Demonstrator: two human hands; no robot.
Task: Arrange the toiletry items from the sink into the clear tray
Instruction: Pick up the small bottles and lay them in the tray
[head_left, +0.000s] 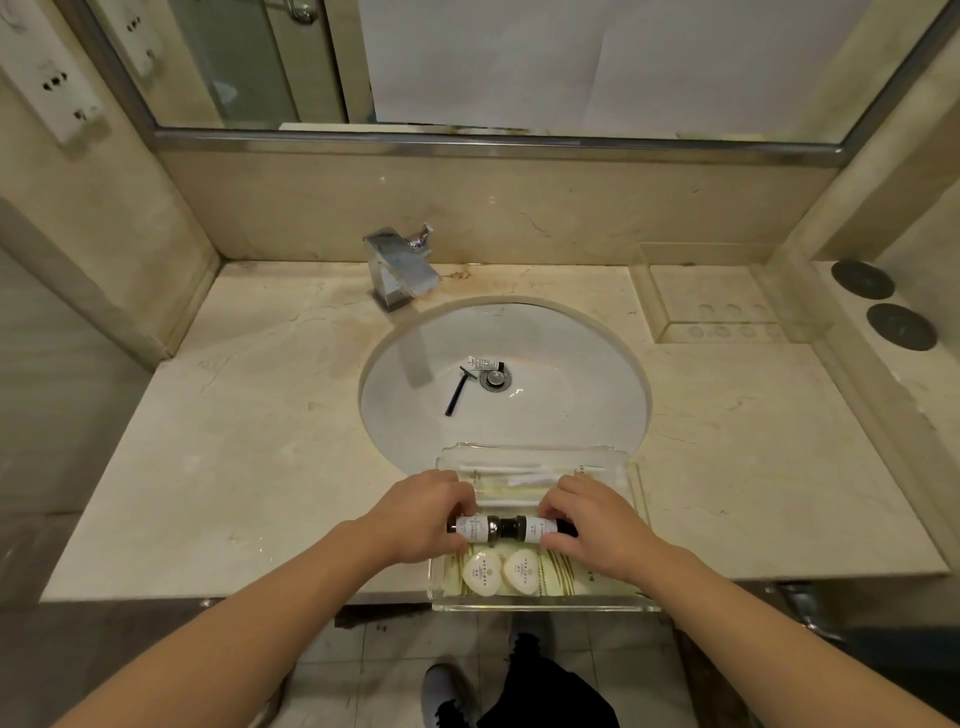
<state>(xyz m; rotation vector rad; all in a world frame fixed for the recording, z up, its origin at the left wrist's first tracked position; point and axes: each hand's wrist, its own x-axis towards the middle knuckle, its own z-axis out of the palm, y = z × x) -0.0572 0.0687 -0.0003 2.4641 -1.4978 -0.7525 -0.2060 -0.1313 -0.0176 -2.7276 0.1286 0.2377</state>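
Your left hand (421, 514) and right hand (587, 525) each pinch one of two small bottles (511, 527), held end to end, caps touching, over the middle of the clear tray (636, 499). The tray sits at the front edge of the surface and appears to overhang it, so downward pressure as you seat the bottles could tip it toward the floor. A razor (457, 392) and small tube (485, 362) remain in the sink (571, 374) beside the drain; reaching over may nudge the tray.
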